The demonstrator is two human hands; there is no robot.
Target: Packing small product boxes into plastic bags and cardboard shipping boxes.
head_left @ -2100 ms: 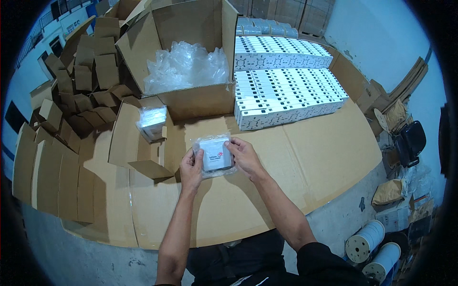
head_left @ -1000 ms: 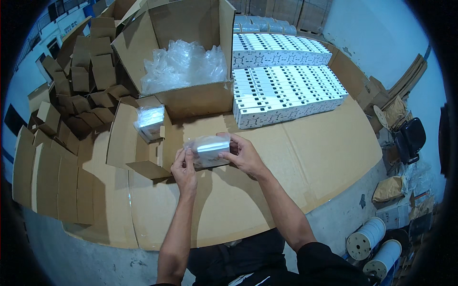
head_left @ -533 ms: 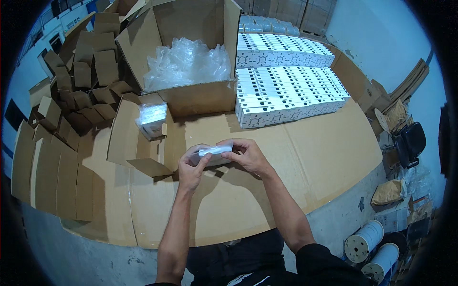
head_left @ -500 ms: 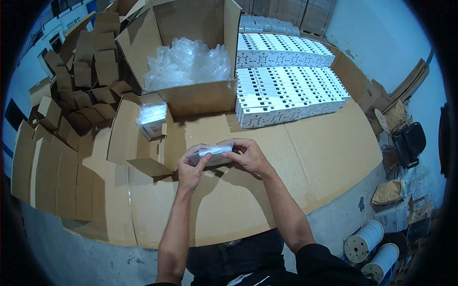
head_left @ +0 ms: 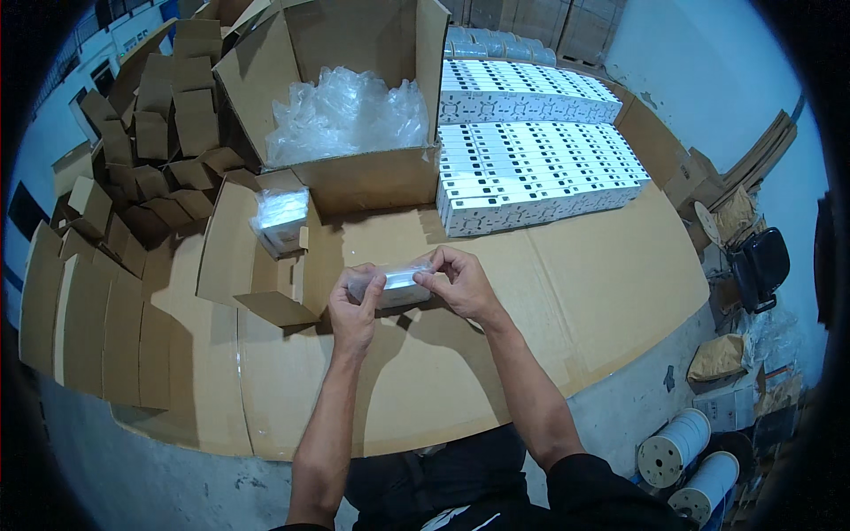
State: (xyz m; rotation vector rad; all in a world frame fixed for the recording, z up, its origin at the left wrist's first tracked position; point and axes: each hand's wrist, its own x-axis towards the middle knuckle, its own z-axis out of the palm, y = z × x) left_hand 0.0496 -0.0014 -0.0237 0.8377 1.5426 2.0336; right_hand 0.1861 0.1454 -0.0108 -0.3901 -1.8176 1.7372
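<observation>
Between my two hands, just above the cardboard-covered table, is a small white box in a clear plastic bag. My left hand grips its left end, with the thumb on top. At the right end, my right hand pinches the plastic with thumb and forefinger. Left of my hands stands an open brown carton, its flaps spread. Several plastic-wrapped white packs fill its far end. The underside of the held box is hidden.
A large carton with crumpled clear bags stands behind. Stacked white boxes rise at the back right. Empty brown cartons crowd the left. Beyond the table's right edge are cable spools and a black chair.
The wrapped box has tilted, so more of its near side shows. My right fingers have moved slightly up along its right end; my left hand keeps its grip.
</observation>
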